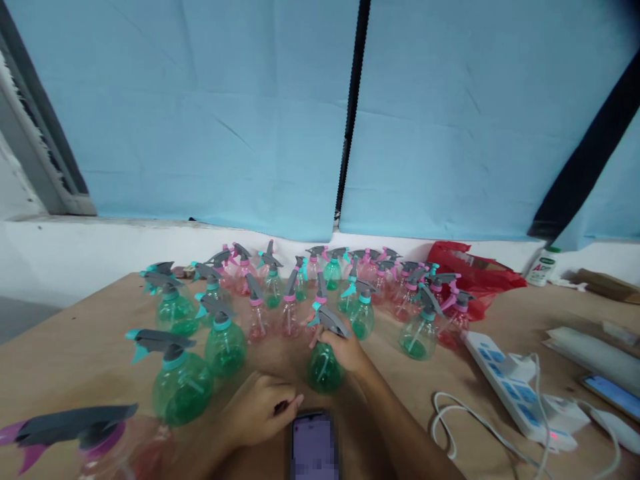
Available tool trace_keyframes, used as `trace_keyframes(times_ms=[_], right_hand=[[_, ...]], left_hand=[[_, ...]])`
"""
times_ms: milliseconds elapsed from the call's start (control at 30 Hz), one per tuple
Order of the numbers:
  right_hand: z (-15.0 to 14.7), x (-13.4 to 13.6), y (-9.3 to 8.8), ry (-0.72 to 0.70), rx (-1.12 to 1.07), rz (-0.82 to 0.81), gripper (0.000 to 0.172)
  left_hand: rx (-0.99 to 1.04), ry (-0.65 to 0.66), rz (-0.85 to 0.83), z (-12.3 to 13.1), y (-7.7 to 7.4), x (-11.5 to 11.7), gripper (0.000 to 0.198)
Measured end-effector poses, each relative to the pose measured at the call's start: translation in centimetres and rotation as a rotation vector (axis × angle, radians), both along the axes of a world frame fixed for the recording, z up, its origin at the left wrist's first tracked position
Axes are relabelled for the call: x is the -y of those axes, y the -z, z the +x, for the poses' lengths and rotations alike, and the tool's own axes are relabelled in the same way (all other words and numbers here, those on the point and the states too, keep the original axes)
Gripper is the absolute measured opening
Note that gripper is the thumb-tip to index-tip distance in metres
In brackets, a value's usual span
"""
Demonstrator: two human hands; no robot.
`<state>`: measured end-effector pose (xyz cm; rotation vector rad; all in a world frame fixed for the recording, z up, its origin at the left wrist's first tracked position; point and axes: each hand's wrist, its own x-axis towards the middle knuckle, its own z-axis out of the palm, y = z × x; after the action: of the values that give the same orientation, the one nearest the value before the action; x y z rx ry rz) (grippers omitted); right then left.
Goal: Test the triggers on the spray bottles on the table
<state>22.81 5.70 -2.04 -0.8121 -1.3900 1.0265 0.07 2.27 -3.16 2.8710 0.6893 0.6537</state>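
Head view: bare wooden-looking tabletop (100, 360), smooth and tan. Held spray bottle (325, 375): rounded, translucent green plastic body, angular grey trigger head (333, 321) with turquoise parts. It stands upright beneath the right hand (344, 348), whose fingers are closed around the neck just below the head; the body hangs below the grip, uncovered. Left hand (265, 408): fingers curled inward, thumb alongside; cannot tell whether they press the palm. It lies near the bottle, apart from it, beside a dark phone (315, 443). Around them, similar green spray bottles (183, 393) and pink spray bottles (257, 321), pale dip tubes showing inside; colour deepens toward the bases, liquid or tint indistinguishable. Crumpled red plastic bag (475, 273) at far right, contents hidden.
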Motion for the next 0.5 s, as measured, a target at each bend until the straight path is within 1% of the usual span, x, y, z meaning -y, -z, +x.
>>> trace_keyframes(times_ms=[133, 200, 300, 433, 500], right_hand=[[-0.46, 0.14, -0.21, 0.002, -0.077, -0.023, 0.017], [-0.59, 0.13, -0.2, 0.01, -0.085, -0.024, 0.019], [-0.52, -0.04, -0.17, 0.013, -0.022, -0.004, 0.027], [-0.34, -0.19, -0.42, -0.081, -0.013, 0.003, 0.031], [-0.33, -0.16, -0.67, -0.116, -0.043, -0.01, 0.028]], left_hand=[[0.001, 0.002, -0.01, 0.02, -0.05, 0.04, 0.042], [0.002, 0.003, -0.01, 0.05, -0.15, 0.08, 0.043], [-0.002, 0.009, -0.011, 0.08, -0.19, 0.01, 0.043], [0.002, 0.019, -0.002, 0.09, 0.06, -0.19, 0.042], [-0.002, 0.017, -0.003, 0.1, 0.14, -0.22, 0.043]])
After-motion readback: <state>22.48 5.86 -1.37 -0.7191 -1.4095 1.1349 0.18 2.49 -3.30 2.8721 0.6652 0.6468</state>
